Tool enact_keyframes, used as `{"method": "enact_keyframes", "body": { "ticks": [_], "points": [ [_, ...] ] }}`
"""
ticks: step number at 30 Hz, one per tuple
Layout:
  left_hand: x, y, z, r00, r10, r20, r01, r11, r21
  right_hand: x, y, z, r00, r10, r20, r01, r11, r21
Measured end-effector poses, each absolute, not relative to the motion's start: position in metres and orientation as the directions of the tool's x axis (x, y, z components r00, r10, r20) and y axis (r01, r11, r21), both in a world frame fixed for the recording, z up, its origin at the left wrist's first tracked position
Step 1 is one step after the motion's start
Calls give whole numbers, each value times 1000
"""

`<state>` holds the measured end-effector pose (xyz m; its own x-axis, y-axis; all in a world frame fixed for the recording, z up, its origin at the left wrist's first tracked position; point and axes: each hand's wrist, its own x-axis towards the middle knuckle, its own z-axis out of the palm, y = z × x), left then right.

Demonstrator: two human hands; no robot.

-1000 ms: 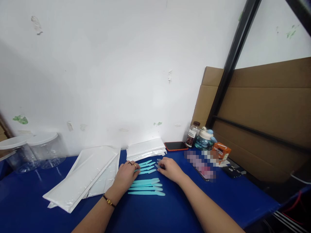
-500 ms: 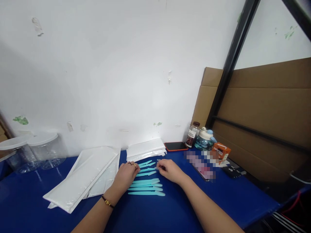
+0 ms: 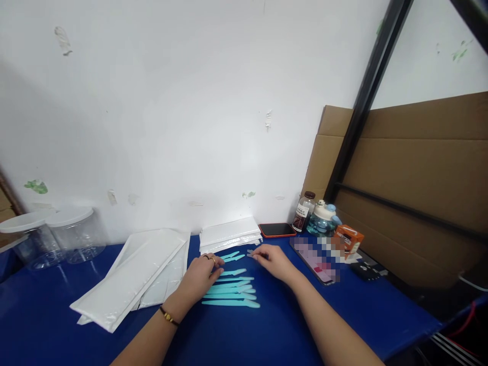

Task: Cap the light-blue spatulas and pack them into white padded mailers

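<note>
Turquoise sticks (image 3: pixel 229 303) lie in a loose row on the counter (image 3: pixel 229 340), straight in front of the person. Compared with half a second ago, one of the farther sticks has shifted toward six o'clock, so two remain at the far end with a wider gap before the next. The right hand (image 3: pixel 271 260) has moved toward twelve o'clock and now sits at the row's one o'clock, fingertips close together beside small clear pieces (image 3: pixel 249 252); I cannot tell whether it pinches them. The left hand (image 3: pixel 199 277) stays at ten o'clock, thumb and forefinger slightly apart, covering the near-left ends of several sticks; whether it grips one is hidden. Both forearms run off the bottom edge. At two o'clock, a phone (image 3: pixel 312 260) is pixelated; at nine, a clear jar (image 3: pixel 26 223) is cut off.
</note>
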<state>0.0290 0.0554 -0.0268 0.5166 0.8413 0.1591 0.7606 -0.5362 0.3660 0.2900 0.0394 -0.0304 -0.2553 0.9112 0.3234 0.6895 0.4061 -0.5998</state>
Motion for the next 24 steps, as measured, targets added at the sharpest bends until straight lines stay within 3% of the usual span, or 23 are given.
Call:
{"method": "enact_keyframes", "body": {
  "ticks": [4,10,14,17,24],
  "points": [
    [26,62,-31,451,870,201,837,-490,243,300,49,-36,-129,934,332,822,288,-491],
    [27,62,-30,493,847,196,835,-525,167,285,53,-43,-274,917,291,889,357,-287],
    [30,60,-26,526,828,196,838,-544,47,278,51,-40,-313,909,277,916,366,-166],
    [32,60,-24,536,824,184,839,-543,-15,278,50,-40,-334,903,271,903,389,-181],
    [28,63,-23,525,835,168,842,-538,44,284,51,-42,-375,883,282,856,447,-261]
  ]
}}
